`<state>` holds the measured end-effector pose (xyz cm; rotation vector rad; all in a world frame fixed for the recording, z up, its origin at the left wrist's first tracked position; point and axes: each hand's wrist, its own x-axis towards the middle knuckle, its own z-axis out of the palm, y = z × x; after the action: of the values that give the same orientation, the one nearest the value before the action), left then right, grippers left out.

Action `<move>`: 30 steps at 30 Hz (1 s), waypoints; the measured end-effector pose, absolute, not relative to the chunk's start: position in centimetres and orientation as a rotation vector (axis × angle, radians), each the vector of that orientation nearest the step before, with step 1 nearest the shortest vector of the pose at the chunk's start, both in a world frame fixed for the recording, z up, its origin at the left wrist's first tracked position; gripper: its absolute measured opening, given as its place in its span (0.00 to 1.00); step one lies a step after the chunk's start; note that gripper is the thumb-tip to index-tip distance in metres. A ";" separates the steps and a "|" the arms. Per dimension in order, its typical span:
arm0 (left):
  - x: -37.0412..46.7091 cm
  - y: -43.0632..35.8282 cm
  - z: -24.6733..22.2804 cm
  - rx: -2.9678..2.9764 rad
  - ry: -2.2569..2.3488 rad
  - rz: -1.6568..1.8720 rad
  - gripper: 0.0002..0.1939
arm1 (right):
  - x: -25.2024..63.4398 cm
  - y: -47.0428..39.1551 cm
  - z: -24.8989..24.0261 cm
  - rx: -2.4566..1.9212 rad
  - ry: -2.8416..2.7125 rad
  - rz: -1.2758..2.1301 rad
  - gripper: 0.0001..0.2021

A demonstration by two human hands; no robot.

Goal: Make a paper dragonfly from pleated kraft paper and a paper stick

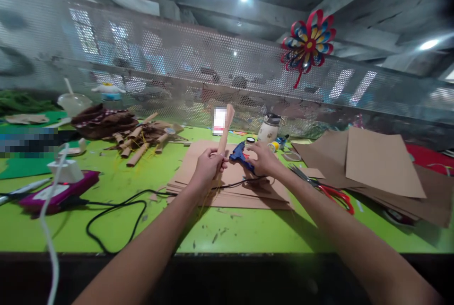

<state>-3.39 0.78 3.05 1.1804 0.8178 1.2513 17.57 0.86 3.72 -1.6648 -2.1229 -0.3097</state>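
Your two bare hands meet near the middle of the view, both forearms slanting inward from below. Your left hand grasps one brown paper roll by its lower end, fingers wrapped around it; the roll stands up from your fist, leaning slightly right. Your right hand arches at the handle of one blue glue gun, thumb and fingers curved; you cannot tell whether they have closed on it. The gun lies between your hands, just right of the roll.

Beneath both hands is one stack of brown sheets, too tightly layered to count, on a green table. Just beyond your right hand stands one pale bottle with a dark top. Right of that hand lies one pair of scissors with red handles, and farther right, several overlapping brown sheets.

Left of your left hand is a heap of brown rolls, at least four. Nearer you, farther left, sits one purple power strip with one white plug. High beyond your right hand hangs one multicoloured flower ornament.
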 end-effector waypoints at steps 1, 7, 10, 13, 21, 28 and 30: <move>-3.4 0.7 3.1 1.184 0.821 1.253 0.09 | 17.6 -0.4 3.8 -1.616 -2.107 -0.279 0.12; -3.2 0.4 3.4 1.195 0.858 1.241 0.07 | 18.6 -6.0 2.2 -1.668 -2.216 0.008 0.09; -3.1 0.4 3.3 1.210 0.848 1.222 0.08 | 18.9 -6.7 1.3 -1.730 -2.261 -0.010 0.10; -2.9 0.3 3.2 1.240 0.860 1.202 0.08 | 18.1 -6.7 1.3 -1.707 -2.305 -0.050 0.11; -2.9 0.3 3.0 1.287 0.873 1.152 0.12 | 15.2 -6.3 1.3 -1.717 -2.481 -0.126 0.10; -2.7 0.2 2.8 1.318 0.834 1.116 0.11 | 16.4 -6.7 0.8 -1.806 -2.429 -0.072 0.12; -2.7 0.0 2.9 1.322 0.848 1.095 0.11 | 17.0 -6.9 0.8 -1.795 -2.442 -0.081 0.11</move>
<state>-2.68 -0.03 2.94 1.3224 0.8482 1.0954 17.04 -6.94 0.76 -1.7950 -2.4424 -0.0811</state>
